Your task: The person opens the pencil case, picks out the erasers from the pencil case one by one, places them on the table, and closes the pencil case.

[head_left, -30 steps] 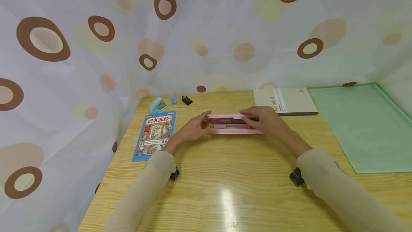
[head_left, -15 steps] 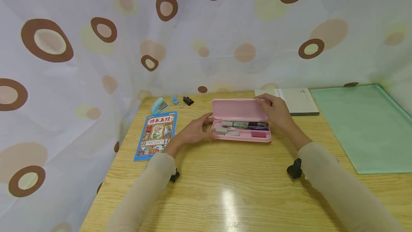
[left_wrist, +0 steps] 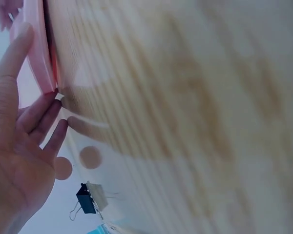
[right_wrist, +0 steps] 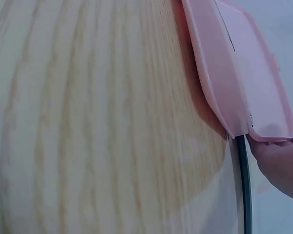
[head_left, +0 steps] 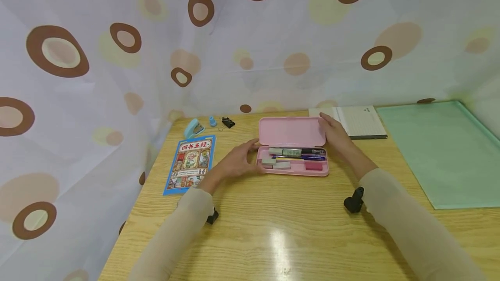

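Note:
A pink pencil case [head_left: 293, 170] lies on the table with its lid [head_left: 291, 131] raised and leaning back. Inside are several pens [head_left: 312, 158], pale eraser-like blocks [head_left: 282, 165] and a dark pink block [head_left: 314, 166]. My left hand [head_left: 238, 158] holds the case's left end; in the left wrist view its thumb lies on the pink wall and its fingers reach behind. At the lid's right edge my right hand [head_left: 337, 135] touches with fairly straight fingers. The right wrist view shows part of this hand [right_wrist: 281, 161] at the lid's corner; other fingers are hidden.
A blue-edged booklet [head_left: 190, 164] lies left of the case. Behind it are a light blue stapler [head_left: 193, 128], a small blue object [head_left: 212, 121] and a black binder clip [head_left: 228, 122]. A notebook [head_left: 365, 122] and a green mat [head_left: 445, 155] lie on the right.
The case's lid has swung up and back, uncovering its contents. My right hand has moved from the case's top to the lid's right edge. The left hand stays at the left end.

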A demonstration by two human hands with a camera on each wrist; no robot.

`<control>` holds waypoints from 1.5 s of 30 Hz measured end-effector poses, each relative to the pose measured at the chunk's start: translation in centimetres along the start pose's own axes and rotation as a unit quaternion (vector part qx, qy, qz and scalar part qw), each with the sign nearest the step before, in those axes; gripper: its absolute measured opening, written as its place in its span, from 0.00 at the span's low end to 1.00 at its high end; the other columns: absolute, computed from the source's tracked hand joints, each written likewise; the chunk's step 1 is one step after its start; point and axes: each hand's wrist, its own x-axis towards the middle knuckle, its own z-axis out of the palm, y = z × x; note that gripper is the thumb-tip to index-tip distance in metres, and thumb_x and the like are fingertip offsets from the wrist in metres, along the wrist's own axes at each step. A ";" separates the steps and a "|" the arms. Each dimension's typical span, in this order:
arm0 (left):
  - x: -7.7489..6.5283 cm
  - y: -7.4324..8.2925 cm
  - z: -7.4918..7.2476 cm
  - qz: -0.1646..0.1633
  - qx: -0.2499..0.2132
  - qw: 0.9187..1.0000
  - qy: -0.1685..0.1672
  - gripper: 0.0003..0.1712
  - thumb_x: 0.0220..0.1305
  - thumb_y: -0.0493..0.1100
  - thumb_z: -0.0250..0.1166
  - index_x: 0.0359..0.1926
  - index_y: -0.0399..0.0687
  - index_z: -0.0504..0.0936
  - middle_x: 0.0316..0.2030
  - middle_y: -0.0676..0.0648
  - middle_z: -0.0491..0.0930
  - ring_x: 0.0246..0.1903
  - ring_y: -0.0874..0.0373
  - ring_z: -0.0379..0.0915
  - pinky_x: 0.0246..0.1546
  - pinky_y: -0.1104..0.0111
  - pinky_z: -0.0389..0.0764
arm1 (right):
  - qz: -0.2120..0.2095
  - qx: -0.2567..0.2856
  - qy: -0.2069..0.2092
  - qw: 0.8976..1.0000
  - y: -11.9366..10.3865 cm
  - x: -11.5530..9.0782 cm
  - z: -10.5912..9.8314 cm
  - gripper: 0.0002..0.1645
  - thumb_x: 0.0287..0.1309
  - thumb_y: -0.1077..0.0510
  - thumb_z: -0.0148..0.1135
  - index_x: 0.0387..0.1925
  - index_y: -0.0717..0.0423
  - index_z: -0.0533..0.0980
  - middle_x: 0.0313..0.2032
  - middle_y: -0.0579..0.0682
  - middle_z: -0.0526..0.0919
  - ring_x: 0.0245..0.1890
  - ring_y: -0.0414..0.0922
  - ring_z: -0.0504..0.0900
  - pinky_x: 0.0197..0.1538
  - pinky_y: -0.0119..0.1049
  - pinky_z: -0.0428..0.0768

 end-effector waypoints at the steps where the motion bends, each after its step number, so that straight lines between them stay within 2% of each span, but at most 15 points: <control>1: 0.0 0.1 0.0 0.000 0.002 1.000 0.002 0.65 0.54 0.68 0.77 0.83 0.54 0.52 0.73 0.52 0.71 0.77 0.51 0.57 0.77 0.52 0.58 | 0.005 0.002 -0.013 1.000 -0.1 0.0 0.0 0.41 0.83 0.40 0.33 0.84 0.55 0.41 0.83 0.60 0.41 0.82 0.58 0.37 0.81 0.55 0.39; 3: -0.1 0.2 0.1 -0.003 0.005 1.000 0.006 0.66 0.53 0.68 0.78 0.83 0.54 0.52 0.73 0.53 0.71 0.77 0.51 0.57 0.77 0.51 0.58 | 0.017 0.008 -0.038 0.999 -0.2 0.1 -0.1 0.46 0.81 0.36 0.33 0.83 0.55 0.34 0.83 0.58 0.32 0.82 0.58 0.30 0.81 0.55 0.35; 6: -0.3 0.4 0.3 -0.009 0.006 1.000 0.013 0.67 0.52 0.68 0.78 0.83 0.54 0.52 0.73 0.53 0.71 0.78 0.50 0.56 0.77 0.50 0.58 | 0.029 0.007 -0.061 0.998 -0.2 0.1 -0.1 0.48 0.80 0.33 0.32 0.82 0.54 0.28 0.82 0.55 0.25 0.81 0.56 0.25 0.80 0.54 0.31; 13: -0.5 0.9 0.9 -0.025 0.020 0.999 0.028 0.68 0.51 0.68 0.79 0.83 0.52 0.53 0.72 0.50 0.72 0.77 0.47 0.56 0.77 0.49 0.58 | 0.034 -0.018 -0.079 0.996 0.2 -0.4 -0.4 0.49 0.81 0.34 0.31 0.81 0.58 0.26 0.81 0.55 0.23 0.81 0.55 0.22 0.80 0.54 0.30; 17: -0.4 1.1 1.2 -0.017 0.020 0.999 0.027 0.67 0.52 0.65 0.79 0.83 0.51 0.52 0.71 0.51 0.73 0.77 0.47 0.57 0.77 0.50 0.58 | 0.018 -0.005 -0.046 0.999 0.2 -1.1 -0.5 0.47 0.82 0.37 0.33 0.82 0.59 0.29 0.82 0.60 0.32 0.82 0.59 0.33 0.81 0.55 0.36; 21: -0.2 1.2 1.4 -0.003 0.023 1.000 0.021 0.68 0.53 0.66 0.78 0.83 0.50 0.50 0.71 0.51 0.73 0.77 0.48 0.57 0.77 0.51 0.58 | -0.003 0.003 0.011 1.000 0.2 -1.9 -0.8 0.40 0.83 0.43 0.35 0.83 0.60 0.44 0.80 0.65 0.52 0.78 0.64 0.56 0.80 0.58 0.50; 24: -0.2 1.2 1.5 0.000 0.024 0.999 0.021 0.69 0.52 0.68 0.78 0.84 0.50 0.49 0.71 0.50 0.73 0.77 0.48 0.57 0.77 0.51 0.57 | -0.010 0.003 0.026 1.000 0.4 -2.2 -1.0 0.36 0.84 0.45 0.35 0.81 0.61 0.53 0.75 0.68 0.63 0.72 0.65 0.66 0.78 0.58 0.57; 27: -0.3 1.2 1.4 -0.001 0.018 0.999 0.028 0.70 0.51 0.68 0.79 0.84 0.49 0.48 0.71 0.49 0.73 0.77 0.48 0.58 0.77 0.50 0.57 | -0.013 -0.014 0.018 1.000 0.6 -2.2 -1.1 0.36 0.83 0.45 0.36 0.81 0.60 0.55 0.72 0.69 0.67 0.71 0.65 0.68 0.78 0.58 0.58; 32: -0.3 1.0 1.4 0.002 0.010 0.999 0.037 0.70 0.52 0.66 0.79 0.84 0.50 0.47 0.69 0.48 0.74 0.76 0.49 0.59 0.77 0.51 0.59 | -0.015 -0.058 -0.008 0.998 0.8 -2.5 -1.3 0.37 0.83 0.43 0.37 0.82 0.58 0.52 0.76 0.68 0.61 0.78 0.64 0.57 0.79 0.60 0.50; 34: -0.2 1.0 1.5 0.008 0.005 0.999 0.034 0.70 0.53 0.65 0.79 0.84 0.51 0.46 0.69 0.48 0.75 0.76 0.50 0.60 0.77 0.51 0.58 | -0.015 -0.052 -0.013 0.998 0.7 -2.8 -1.4 0.37 0.84 0.45 0.38 0.81 0.61 0.52 0.76 0.69 0.61 0.77 0.64 0.57 0.79 0.60 0.52; 37: -0.1 1.0 1.6 0.011 0.003 1.000 0.029 0.71 0.53 0.65 0.79 0.85 0.50 0.44 0.69 0.47 0.74 0.76 0.50 0.59 0.77 0.51 0.57 | -0.024 -0.027 -0.008 0.999 0.5 -3.6 -1.6 0.35 0.84 0.49 0.40 0.80 0.65 0.54 0.74 0.70 0.64 0.71 0.65 0.67 0.74 0.58 0.65; 38: -0.2 1.0 1.5 0.010 0.002 1.000 0.029 0.72 0.53 0.65 0.79 0.85 0.50 0.44 0.69 0.47 0.74 0.76 0.50 0.59 0.77 0.51 0.57 | -0.030 -0.016 -0.001 0.999 0.5 -3.9 -1.6 0.35 0.83 0.50 0.41 0.79 0.66 0.55 0.73 0.70 0.65 0.69 0.64 0.70 0.73 0.56 0.68; 40: -0.3 1.1 1.5 0.008 0.000 1.000 0.028 0.72 0.53 0.64 0.79 0.85 0.50 0.43 0.69 0.47 0.74 0.76 0.50 0.59 0.77 0.51 0.57 | -0.048 -0.002 0.018 0.999 0.4 -4.4 -1.7 0.33 0.82 0.52 0.45 0.77 0.67 0.59 0.72 0.69 0.67 0.62 0.54 0.77 0.68 0.46 0.76; 42: -0.3 1.1 1.4 0.005 0.001 1.000 0.027 0.72 0.53 0.64 0.79 0.85 0.50 0.43 0.69 0.46 0.74 0.76 0.50 0.58 0.78 0.51 0.57 | -0.065 0.008 0.032 0.997 0.3 -4.9 -1.7 0.31 0.81 0.53 0.49 0.75 0.67 0.63 0.70 0.67 0.70 0.57 0.42 0.79 0.62 0.36 0.80; 45: -0.5 1.1 1.3 0.000 0.001 1.000 0.024 0.73 0.54 0.65 0.79 0.85 0.49 0.41 0.71 0.47 0.73 0.77 0.51 0.56 0.78 0.52 0.54 | -0.088 0.020 0.027 0.996 0.3 -5.4 -1.4 0.29 0.79 0.55 0.55 0.72 0.67 0.68 0.66 0.67 0.74 0.49 0.29 0.78 0.54 0.27 0.81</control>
